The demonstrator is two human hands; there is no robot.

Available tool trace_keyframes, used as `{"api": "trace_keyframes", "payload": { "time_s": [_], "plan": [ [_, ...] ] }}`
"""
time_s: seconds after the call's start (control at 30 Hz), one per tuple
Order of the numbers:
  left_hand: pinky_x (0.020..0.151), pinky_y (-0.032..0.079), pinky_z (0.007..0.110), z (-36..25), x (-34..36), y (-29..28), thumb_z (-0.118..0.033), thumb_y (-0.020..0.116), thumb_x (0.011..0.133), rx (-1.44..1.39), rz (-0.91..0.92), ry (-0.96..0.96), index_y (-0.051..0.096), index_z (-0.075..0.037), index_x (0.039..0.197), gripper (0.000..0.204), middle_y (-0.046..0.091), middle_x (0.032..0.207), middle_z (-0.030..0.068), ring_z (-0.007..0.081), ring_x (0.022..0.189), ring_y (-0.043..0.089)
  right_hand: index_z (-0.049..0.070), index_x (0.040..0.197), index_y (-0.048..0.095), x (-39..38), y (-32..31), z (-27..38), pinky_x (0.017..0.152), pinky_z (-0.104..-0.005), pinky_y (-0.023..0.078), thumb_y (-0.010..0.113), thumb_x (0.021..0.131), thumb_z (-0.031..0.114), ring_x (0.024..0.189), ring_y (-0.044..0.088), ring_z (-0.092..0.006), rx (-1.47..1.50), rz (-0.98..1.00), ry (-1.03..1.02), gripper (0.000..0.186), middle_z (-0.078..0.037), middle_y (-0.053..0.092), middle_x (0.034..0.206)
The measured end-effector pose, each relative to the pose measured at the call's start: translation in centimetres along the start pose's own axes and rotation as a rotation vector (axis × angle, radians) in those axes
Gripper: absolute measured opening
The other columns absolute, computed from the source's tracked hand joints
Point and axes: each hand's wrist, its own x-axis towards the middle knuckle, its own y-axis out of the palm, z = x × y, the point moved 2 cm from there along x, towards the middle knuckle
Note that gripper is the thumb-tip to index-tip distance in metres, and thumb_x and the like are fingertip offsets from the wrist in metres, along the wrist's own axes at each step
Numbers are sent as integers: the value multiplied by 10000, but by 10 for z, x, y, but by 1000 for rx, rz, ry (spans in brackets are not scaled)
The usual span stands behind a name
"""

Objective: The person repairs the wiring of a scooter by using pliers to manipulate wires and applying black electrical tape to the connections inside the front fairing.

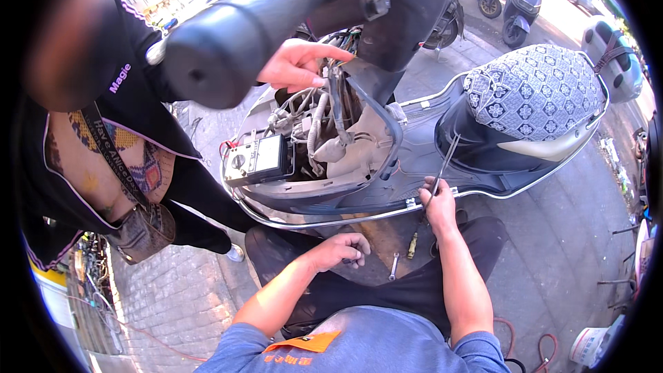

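Note:
In my right hand is a slim dark metal tool with two long thin prongs, like tweezers, pointing up toward the seat of a scooter. My left hand rests over my lap with curled fingers; what they may hold is hidden. The scooter's front is opened, baring wires and hoses. A boxy multimeter with a dial stands on the near left of that opening. Another person's hand reaches in from the left, one finger stretched out over the wires.
On the ground between my legs lie a wrench and a yellow-handled screwdriver. A person in black stands close at left. The handlebar grip juts over the opening. A patterned cover wraps the seat. A white bucket stands lower right.

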Motion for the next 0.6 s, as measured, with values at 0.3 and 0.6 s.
{"api": "trace_keyframes", "payload": {
  "time_s": [0.3,0.6],
  "plan": [
    [831,518,295,-224,-95,79,-112,758,976,579,-86,591,769,-22,1069,131,692,996,20,109,922,651,31,1144,708,-83,-15,82,658,-217,446,769,984,13,722,524,-14,-48,58,-176,172,78,584,839],
    [818,512,293,-332,-69,78,-54,752,967,795,-651,914,784,13,1081,136,724,941,14,102,878,633,-24,872,663,-25,-7,242,608,-404,469,872,884,162,604,545,-236,-506,144,-602,281,-160,605,724]
  ]
}}
